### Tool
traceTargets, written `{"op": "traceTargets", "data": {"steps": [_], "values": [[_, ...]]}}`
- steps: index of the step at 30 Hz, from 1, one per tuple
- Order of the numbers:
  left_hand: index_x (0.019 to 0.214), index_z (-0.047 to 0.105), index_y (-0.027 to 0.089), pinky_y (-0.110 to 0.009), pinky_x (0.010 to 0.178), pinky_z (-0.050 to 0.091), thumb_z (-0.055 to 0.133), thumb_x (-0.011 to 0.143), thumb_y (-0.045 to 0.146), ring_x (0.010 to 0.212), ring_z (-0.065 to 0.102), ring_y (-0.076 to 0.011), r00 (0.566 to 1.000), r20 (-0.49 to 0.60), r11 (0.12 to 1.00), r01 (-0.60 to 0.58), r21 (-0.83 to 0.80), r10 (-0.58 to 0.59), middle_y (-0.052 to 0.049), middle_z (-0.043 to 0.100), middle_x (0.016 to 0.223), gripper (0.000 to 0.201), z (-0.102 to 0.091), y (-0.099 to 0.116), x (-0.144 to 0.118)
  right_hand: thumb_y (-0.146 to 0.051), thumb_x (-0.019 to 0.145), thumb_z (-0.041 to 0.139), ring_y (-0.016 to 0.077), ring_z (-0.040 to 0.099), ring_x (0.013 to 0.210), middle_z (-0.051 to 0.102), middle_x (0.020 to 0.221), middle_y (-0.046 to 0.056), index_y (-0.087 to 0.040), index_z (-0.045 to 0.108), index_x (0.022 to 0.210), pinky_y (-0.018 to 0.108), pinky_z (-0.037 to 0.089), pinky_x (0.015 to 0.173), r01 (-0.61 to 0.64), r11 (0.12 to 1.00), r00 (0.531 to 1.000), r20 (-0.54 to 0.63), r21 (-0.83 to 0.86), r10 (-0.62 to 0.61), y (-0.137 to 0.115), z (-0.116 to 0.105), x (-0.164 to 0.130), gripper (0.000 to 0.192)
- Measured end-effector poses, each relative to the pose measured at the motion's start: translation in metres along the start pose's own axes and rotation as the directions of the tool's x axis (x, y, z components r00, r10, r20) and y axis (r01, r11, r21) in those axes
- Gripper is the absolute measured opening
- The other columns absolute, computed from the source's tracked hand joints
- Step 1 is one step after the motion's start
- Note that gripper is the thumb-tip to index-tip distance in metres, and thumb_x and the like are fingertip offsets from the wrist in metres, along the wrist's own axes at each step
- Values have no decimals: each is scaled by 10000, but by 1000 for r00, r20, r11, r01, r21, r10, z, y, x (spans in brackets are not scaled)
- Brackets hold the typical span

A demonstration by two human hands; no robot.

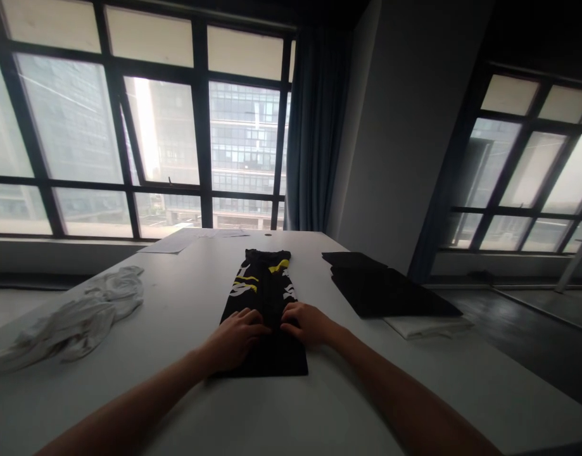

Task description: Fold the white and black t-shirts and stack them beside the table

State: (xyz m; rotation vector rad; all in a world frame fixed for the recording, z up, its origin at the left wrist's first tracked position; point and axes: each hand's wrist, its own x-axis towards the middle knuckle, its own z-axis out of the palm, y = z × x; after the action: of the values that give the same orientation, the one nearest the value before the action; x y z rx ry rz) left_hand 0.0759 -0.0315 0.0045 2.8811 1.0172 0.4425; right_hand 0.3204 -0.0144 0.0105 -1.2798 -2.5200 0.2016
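A black garment (266, 288) with yellow and white print lies folded into a long narrow strip on the white table (186, 304), running away from me. My left hand (236, 335) rests palm down on its near left part. Beside it, my right hand (307, 323) presses flat on the near right part. Both hands lie with fingers spread on the cloth, fingertips close together near the strip's middle. Neither hand grips anything.
A crumpled white garment (82, 313) lies at the table's left. A stack of folded black clothes (385, 288) over a white one (428, 326) sits at the right. Papers (177, 242) lie at the far edge, before large windows and a blue curtain (314, 126).
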Motion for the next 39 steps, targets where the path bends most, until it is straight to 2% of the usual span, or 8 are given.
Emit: {"op": "traceTargets", "data": {"steps": [6, 9, 15, 20, 26, 31, 35, 39], "values": [[1229, 620, 318, -402, 899, 448, 634, 808, 189, 1062, 546, -258, 995, 58, 993, -86, 86, 81, -54, 587, 1179, 441, -1, 5, 30, -243, 870, 586, 168, 646, 906, 705, 1031, 43, -209, 739, 935, 271, 484, 826, -14, 998, 1000, -20, 65, 16, 5, -4, -2, 170], [1034, 708, 275, -391, 868, 444, 602, 821, 181, 1040, 553, -254, 987, 78, 982, -151, 112, 142, -51, 612, 1132, 255, -1, -2, 38, -246, 868, 587, 173, 651, 911, 712, 1028, 44, -210, 740, 948, 275, 487, 837, -32, 997, 999, -35, 67, 35, 6, -4, -4, 176], [910, 712, 233, -336, 895, 452, 520, 844, 158, 960, 566, -196, 979, -125, 978, -178, -108, 164, -48, 642, 1011, 216, 4, 4, 26, -254, 850, 604, 179, 658, 873, 730, 997, 43, -209, 749, 938, 275, 493, 811, -80, 995, 996, -44, 53, 83, 14, -9, -8, 177], [937, 726, 219, -276, 841, 495, 539, 808, 140, 906, 622, -165, 996, 8, 968, -88, -236, 92, -41, 648, 999, 241, 1, 19, 18, -224, 836, 597, 172, 660, 837, 734, 973, 45, -194, 748, 951, 261, 491, 780, -139, 990, 990, -23, 19, 139, 18, -17, -12, 192], [956, 732, 253, -307, 879, 498, 542, 828, 200, 972, 632, -199, 993, 121, 984, 4, -181, 19, -38, 677, 1026, 235, -24, -31, 1, -93, 761, 607, 181, 654, 857, 707, 1036, 51, -211, 746, 987, 255, 490, 735, -211, 977, 975, 67, -26, 213, 18, -26, -20, 290], [1116, 697, 295, -383, 1051, 428, 556, 745, 117, 1238, 532, -251, 970, 212, 955, 171, -243, -120, -32, 591, 1341, 435, -35, -81, -33, -179, 711, 724, 192, 628, 922, 649, 1124, 25, -276, 732, 1062, 274, 504, 754, -214, 972, 955, 230, 95, 188, 14, -31, -25, 364], [1046, 734, 320, -410, 1080, 400, 597, 723, 134, 1313, 469, -278, 958, 251, 931, 212, -296, -138, -5, 550, 1411, 397, -32, -84, -41, -250, 676, 781, 270, 522, 1195, 511, 1375, 35, -333, 697, 1174, 359, 473, 938, -107, 981, 950, 307, 159, 54, 8, -28, -23, 512], [896, 761, 258, -400, 1059, 413, 626, 781, 242, 1207, 559, -276, 987, 108, 926, 152, -345, -122, -56, 643, 1291, 178, -23, -78, -37, -121, 748, 658, 277, 458, 1282, 546, 1372, 41, -295, 748, 1078, 430, 389, 1057, -13, 989, 980, 199, 147, -16, -5, -22, -20, 384]]}}
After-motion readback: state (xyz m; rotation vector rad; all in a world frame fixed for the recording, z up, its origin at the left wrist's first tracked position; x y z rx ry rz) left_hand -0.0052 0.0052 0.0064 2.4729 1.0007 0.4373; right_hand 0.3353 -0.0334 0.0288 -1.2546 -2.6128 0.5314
